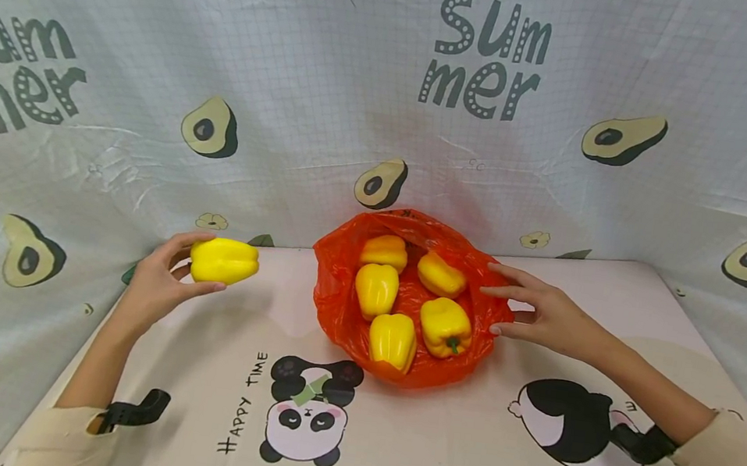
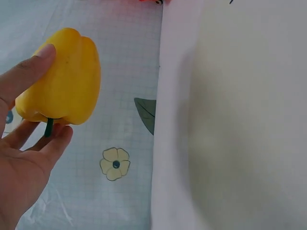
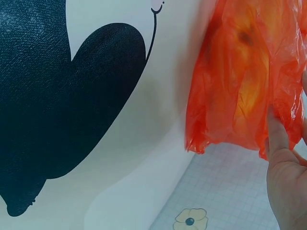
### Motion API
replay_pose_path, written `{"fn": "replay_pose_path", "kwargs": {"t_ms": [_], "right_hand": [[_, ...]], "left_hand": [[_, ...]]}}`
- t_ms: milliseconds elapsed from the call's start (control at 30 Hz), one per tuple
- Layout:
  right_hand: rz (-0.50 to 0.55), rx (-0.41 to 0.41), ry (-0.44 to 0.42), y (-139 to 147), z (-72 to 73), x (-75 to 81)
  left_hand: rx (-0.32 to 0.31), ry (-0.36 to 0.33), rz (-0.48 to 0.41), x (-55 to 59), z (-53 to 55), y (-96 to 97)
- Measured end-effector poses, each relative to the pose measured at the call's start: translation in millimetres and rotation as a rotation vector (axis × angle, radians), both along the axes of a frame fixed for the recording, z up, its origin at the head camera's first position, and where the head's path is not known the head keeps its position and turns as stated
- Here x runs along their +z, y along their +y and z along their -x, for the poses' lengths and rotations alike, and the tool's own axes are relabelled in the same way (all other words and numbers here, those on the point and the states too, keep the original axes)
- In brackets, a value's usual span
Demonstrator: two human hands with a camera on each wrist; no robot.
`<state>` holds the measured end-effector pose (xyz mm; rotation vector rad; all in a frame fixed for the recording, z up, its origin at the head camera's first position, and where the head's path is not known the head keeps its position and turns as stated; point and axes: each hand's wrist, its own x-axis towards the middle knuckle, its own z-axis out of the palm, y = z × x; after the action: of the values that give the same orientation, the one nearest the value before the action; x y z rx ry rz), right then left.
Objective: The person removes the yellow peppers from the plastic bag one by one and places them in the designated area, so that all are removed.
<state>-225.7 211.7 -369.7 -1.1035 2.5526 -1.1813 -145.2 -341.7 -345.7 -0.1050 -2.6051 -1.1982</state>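
On the left, my left hand [image 1: 162,280] holds a yellow bell pepper [image 1: 223,260] above the table, thumb on one side and fingers on the other. Its green stem [image 2: 49,127] points toward the palm in the left wrist view. A red plastic bag [image 1: 334,259] stands with its mouth wide, and several yellow bell peppers [image 1: 376,292] lie inside. My right hand [image 1: 543,314] holds the bag's right rim, with the thumb [image 3: 277,132] against the film in the right wrist view. Part of that hand is cut off there.
The table [image 1: 430,445] has a pale cover with printed pandas. Behind it hangs a light sheet [image 1: 306,98] printed with avocados and lettering, close to the bag's back. A black strap mount [image 1: 138,408] sits on the left forearm, another [image 1: 643,443] on the right.
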Motion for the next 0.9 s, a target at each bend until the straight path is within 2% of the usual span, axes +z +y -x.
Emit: {"fn": "replay_pose_path", "kwargs": {"t_ms": [167,333,633,900], "right_hand": [[-0.003,-0.002,0.004,-0.2,0.1,0.2],[-0.004,-0.004,-0.001,-0.1,0.2,0.2],[-0.002,0.001,-0.013,-0.6,1.7,0.9],[-0.012,-0.002,-0.002,-0.6,1.1,1.8]], "left_hand": [[0.022,-0.015,-0.027,-5.5,4.8,-8.6],[0.036,-0.031,0.000,-12.9,7.9,-14.0],[0.074,-0.051,-0.004,-25.2,12.7,-20.5],[0.100,-0.081,0.006,-31.9,18.5,-30.1]]}}
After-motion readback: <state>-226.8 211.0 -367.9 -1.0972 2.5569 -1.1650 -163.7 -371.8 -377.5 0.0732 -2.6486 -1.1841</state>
